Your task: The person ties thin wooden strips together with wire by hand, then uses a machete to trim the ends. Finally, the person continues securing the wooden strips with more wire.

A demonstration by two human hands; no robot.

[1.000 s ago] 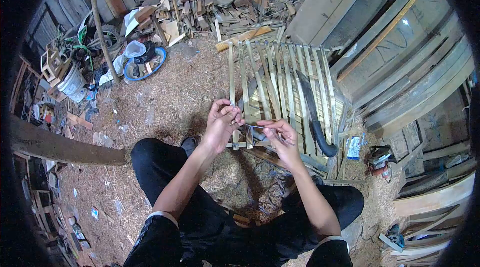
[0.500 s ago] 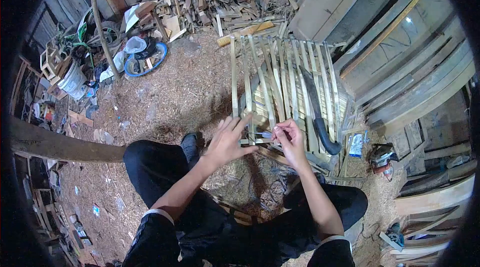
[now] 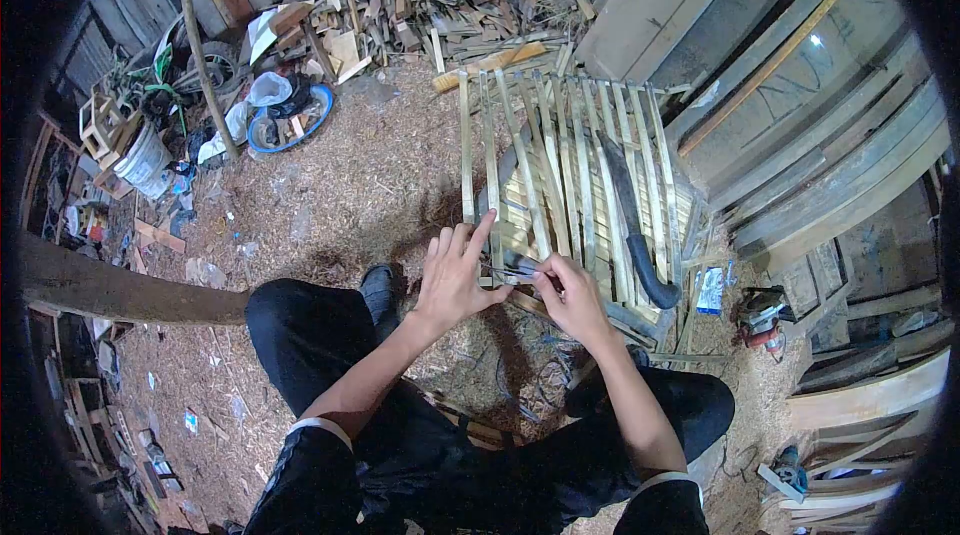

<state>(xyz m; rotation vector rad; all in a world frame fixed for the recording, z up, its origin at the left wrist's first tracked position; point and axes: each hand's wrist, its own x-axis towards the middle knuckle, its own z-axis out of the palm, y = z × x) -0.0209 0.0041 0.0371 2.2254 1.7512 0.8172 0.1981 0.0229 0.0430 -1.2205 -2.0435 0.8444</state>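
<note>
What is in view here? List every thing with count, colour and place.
slat frame: one, pale tan, on the ground ahead of the hands
long blade: one, dark with black handle, lying on the frame's right side
wood scrap pile: one, brown, top centre
planks: several, grey-brown, leaning at right
ring: one, blue, upper left
bucket: one, white, far left
log: one, brown, left
power tool: one, red, right on the ground
small dark item: one, too small to identify, at right fingertips
left hand: one, fingers spread, flat on the frame's near end
right hand: one, pinching the small dark item
</note>
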